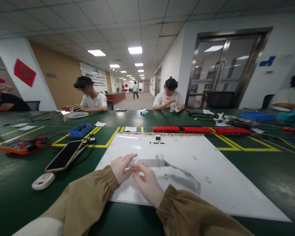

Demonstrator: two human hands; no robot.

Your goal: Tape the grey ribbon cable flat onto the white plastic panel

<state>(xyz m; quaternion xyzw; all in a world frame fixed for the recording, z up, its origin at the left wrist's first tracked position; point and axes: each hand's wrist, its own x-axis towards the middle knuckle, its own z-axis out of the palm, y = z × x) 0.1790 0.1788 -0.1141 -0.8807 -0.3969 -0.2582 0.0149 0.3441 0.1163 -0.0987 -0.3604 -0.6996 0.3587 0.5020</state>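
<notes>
My left hand is over the left part of a large white panel, forefinger stretched to the right and thumb low. Its fingers close on the left end of a clear, greyish plastic strip. Meeting it there, my right hand pinches the same end between thumb and fingers. The strip runs right from my fingertips, then bends down toward the panel's middle. Its gripped end is partly hidden by my fingers. Small clear round pieces are dotted about the panel, and a small black part is near its far edge.
Left of the panel are a phone, a white oval object, an orange multimeter with red leads and a blue tray. Red trays line the panel's far edge. Across the table, two people handle parts.
</notes>
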